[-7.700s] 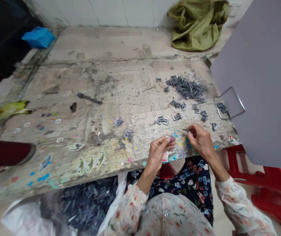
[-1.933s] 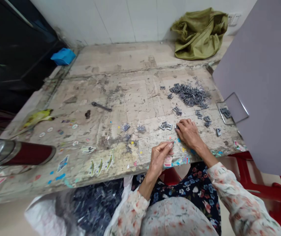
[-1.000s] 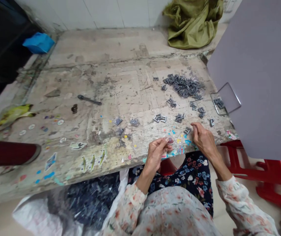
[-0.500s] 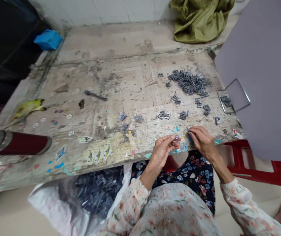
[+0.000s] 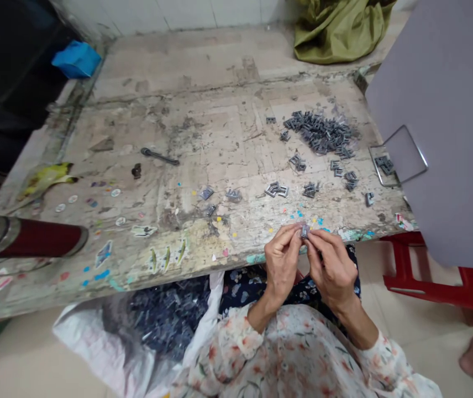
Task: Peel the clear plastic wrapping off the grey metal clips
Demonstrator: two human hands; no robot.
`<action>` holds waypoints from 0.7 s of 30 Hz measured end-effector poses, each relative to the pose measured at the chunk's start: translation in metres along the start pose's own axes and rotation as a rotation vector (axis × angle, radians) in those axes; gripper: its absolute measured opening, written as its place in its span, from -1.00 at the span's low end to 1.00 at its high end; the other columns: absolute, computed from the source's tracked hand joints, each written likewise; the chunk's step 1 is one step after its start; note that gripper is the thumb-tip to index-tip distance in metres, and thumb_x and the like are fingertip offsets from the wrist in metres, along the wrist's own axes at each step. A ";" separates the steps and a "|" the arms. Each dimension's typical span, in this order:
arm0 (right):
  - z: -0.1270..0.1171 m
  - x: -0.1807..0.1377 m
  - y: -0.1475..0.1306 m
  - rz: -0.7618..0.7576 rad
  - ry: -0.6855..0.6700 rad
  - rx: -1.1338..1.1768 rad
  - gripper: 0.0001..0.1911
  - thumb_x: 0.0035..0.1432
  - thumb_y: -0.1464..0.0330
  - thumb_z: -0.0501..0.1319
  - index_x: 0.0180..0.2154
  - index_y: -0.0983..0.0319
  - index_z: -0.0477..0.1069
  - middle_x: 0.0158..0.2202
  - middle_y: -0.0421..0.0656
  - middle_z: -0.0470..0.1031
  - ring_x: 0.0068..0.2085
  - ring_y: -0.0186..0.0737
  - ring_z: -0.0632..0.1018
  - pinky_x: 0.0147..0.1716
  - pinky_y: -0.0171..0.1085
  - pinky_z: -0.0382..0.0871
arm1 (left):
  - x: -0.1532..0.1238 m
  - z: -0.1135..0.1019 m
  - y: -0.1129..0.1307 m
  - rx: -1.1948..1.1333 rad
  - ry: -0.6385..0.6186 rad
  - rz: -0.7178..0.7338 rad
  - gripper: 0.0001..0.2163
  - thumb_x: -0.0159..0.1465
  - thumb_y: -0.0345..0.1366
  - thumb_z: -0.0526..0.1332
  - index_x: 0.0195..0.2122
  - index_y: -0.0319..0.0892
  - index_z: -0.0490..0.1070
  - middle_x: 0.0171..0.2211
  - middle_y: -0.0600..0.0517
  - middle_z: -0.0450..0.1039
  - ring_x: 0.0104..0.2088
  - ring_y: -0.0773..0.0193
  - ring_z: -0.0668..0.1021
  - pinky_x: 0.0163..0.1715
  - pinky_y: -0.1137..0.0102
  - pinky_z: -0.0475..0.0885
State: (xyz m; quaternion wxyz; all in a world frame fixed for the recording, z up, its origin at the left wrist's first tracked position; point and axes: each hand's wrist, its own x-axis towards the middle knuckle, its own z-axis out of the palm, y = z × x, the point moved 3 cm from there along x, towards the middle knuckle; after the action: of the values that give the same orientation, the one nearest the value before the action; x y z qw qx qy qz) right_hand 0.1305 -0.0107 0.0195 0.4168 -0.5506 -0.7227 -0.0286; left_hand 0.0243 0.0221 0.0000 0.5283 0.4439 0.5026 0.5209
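Observation:
My left hand [image 5: 282,260] pinches a small clear plastic bag [image 5: 303,225] at the table's front edge. Fingertip to fingertip with it, my right hand [image 5: 331,268] is closed on a small grey plastic part [image 5: 304,233] at the bag. The fingers partly cover both, so I cannot tell how far the part sits inside. Beyond my hands lie small clusters of grey parts [image 5: 277,189] and a larger pile of grey parts [image 5: 323,132]. To the left, a few bagged grey parts [image 5: 233,194] rest on the wood.
The worn wooden table [image 5: 220,138] carries stickers, a dark red flask [image 5: 50,237], a dark rod-like tool [image 5: 159,156] and a banana peel [image 5: 48,179]. Below its edge is a white sack [image 5: 95,342] of bagged parts. A grey panel [image 5: 447,127] and a red stool [image 5: 439,287] stand right.
My right hand has moved left with the grey part to meet the bag in my left hand. The hands were apart before and now touch at the fingertips.

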 end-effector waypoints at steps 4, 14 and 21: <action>-0.001 0.000 -0.002 0.028 0.022 -0.010 -0.69 0.24 0.54 0.19 0.01 0.22 0.40 -0.16 -0.02 0.55 -0.12 -0.18 0.59 -0.10 -0.19 0.56 | -0.003 0.000 -0.001 0.078 0.028 0.128 -0.81 0.30 -0.30 0.19 -0.24 -0.15 0.62 -0.18 -0.07 0.59 -0.13 0.20 0.59 -0.04 0.32 0.46; -0.005 0.007 0.005 0.429 -0.022 0.352 -0.78 0.22 0.37 0.23 -0.07 0.13 0.46 -0.19 -0.07 0.51 -0.20 -0.15 0.57 -0.35 -0.21 0.62 | -0.007 0.000 -0.002 0.224 0.018 0.339 -0.76 0.35 -0.34 0.12 -0.09 -0.10 0.57 -0.11 -0.07 0.59 -0.06 0.17 0.58 0.01 0.23 0.46; -0.002 0.009 0.008 0.508 -0.084 0.508 -0.76 0.21 0.36 0.24 -0.07 0.13 0.49 -0.18 -0.09 0.50 -0.23 -0.23 0.55 -0.42 -0.33 0.57 | -0.008 0.001 -0.004 0.264 -0.026 0.412 -0.72 0.38 -0.30 0.07 -0.01 -0.12 0.53 -0.03 -0.10 0.57 -0.02 0.13 0.57 0.04 0.19 0.46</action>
State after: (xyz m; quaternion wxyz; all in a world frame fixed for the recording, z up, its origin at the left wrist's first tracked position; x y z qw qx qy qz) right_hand 0.1379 -0.0017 0.0235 0.5043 -0.5921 -0.5633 0.2789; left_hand 0.0258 0.0141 -0.0031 0.3546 0.6088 0.4583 0.5419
